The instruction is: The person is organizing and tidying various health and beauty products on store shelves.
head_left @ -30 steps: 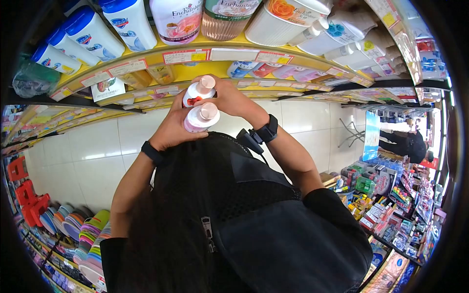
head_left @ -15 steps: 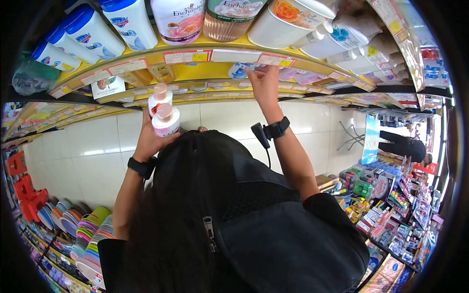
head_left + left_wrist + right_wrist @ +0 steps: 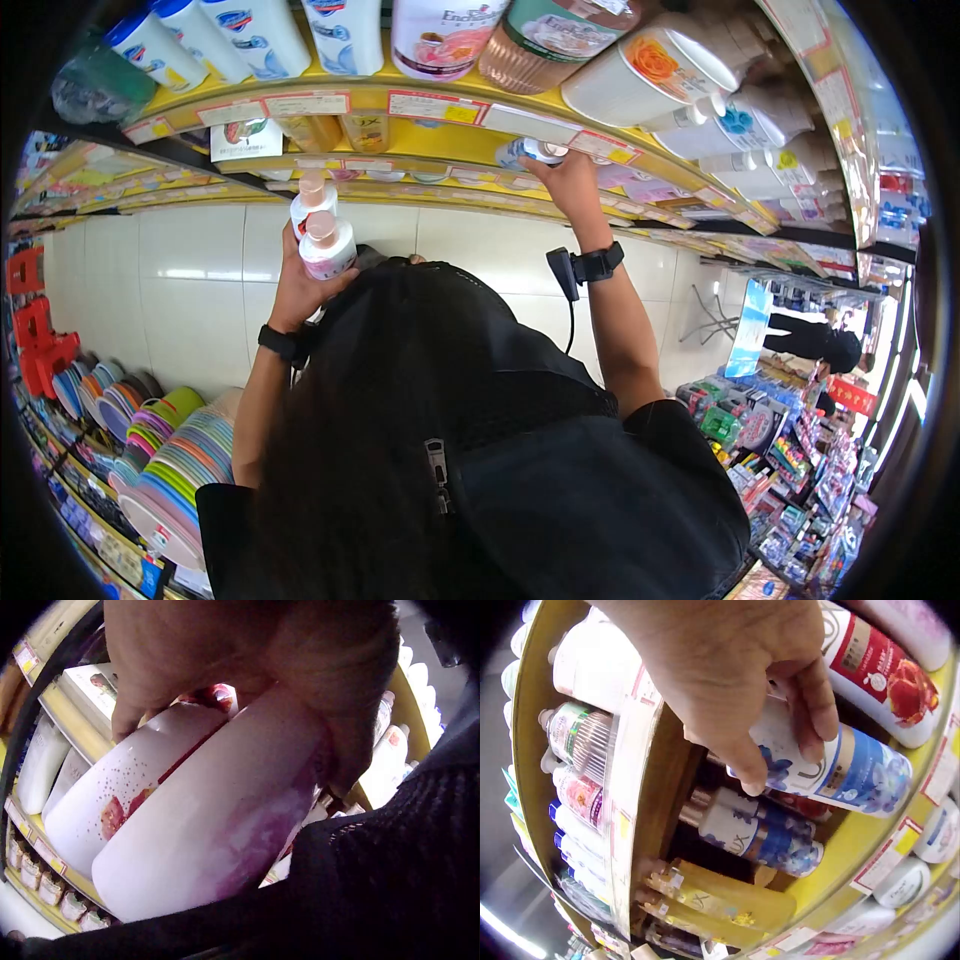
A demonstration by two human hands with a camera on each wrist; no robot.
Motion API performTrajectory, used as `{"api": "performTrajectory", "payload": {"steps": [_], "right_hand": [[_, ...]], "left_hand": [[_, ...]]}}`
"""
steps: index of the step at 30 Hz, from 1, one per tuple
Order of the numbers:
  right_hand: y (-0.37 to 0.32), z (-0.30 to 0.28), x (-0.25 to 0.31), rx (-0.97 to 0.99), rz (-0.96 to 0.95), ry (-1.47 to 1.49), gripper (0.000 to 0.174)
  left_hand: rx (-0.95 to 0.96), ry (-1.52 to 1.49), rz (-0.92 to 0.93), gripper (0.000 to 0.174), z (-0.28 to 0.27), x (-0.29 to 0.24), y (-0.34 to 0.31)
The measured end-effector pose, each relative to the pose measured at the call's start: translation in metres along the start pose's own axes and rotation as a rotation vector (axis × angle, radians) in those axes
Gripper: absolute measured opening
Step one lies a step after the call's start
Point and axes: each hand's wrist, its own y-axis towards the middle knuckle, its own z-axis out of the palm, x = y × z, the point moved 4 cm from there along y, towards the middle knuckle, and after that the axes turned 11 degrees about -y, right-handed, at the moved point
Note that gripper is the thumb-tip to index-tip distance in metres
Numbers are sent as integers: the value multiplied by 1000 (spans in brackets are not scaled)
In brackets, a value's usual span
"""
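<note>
My left hand (image 3: 298, 290) holds two white bottles with pinkish caps side by side. The nearer bottle (image 3: 330, 250) has a purple-pink pattern; the other bottle (image 3: 109, 787) shows red petals and dots in the left wrist view. My right hand (image 3: 575, 190) reaches into the shelf below the top one. In the right wrist view its thumb and fingers grip a white and blue Lux bottle (image 3: 866, 772), which tilts over the shelf's front edge. Behind it lies another blue and white bottle (image 3: 761, 832); a red-labelled Lux bottle (image 3: 889, 675) is beside it.
Larger bottles, such as a pink-labelled one (image 3: 445, 40), line the shelf above. Yellow bottles (image 3: 720, 896) share the right hand's shelf. A price rail (image 3: 450, 108) runs over that hand. Behind are stacked colourful basins (image 3: 190, 460), red stools (image 3: 40, 335) and a distant person (image 3: 815, 338).
At first both hands were at the two bottles. The left hand has carried them left, while the right hand moved right to the shelf and now grips a blue and white Lux bottle.
</note>
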Motion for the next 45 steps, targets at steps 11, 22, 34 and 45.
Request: {"api": "performTrajectory", "payload": {"steps": [11, 22, 34, 45], "right_hand": [[23, 46, 75, 2, -164, 60, 46], [50, 88, 87, 258, -71, 38, 46], [-20, 64, 45, 171, 20, 241, 39], [-81, 57, 50, 444, -17, 566, 29]], "left_hand": [[-70, 157, 87, 72, -7, 0, -8], [-53, 306, 134, 90, -14, -3, -13], [227, 321, 165, 68, 29, -19, 20], [525, 492, 230, 67, 114, -19, 47]]}}
